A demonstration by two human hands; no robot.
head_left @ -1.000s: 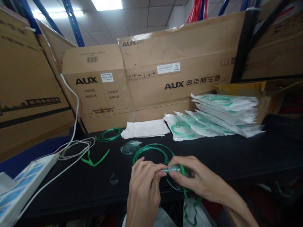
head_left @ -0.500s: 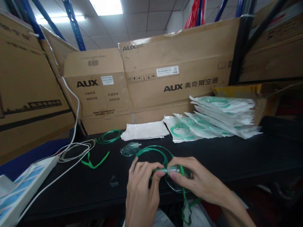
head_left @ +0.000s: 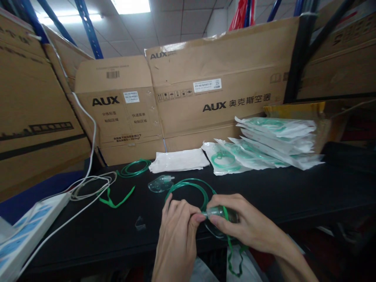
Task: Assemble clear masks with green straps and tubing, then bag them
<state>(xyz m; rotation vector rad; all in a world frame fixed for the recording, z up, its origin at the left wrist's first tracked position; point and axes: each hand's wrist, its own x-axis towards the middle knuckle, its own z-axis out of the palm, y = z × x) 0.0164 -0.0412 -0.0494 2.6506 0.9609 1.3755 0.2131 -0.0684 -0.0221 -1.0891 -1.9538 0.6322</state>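
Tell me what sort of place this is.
Probably a warehouse or stockroom packing bench. Big cardboard boxes stand stacked behind the black table, blue shelf posts rise to the ceiling, and a pile of sealed bags holding green tubing lies on the table.

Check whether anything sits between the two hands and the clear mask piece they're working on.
Nothing visible does. The right hand grips the clear mask piece directly, and the left hand pinches the green tubing end right at its tip. The green strap hangs below the right hand, off the table edge, clear of both.
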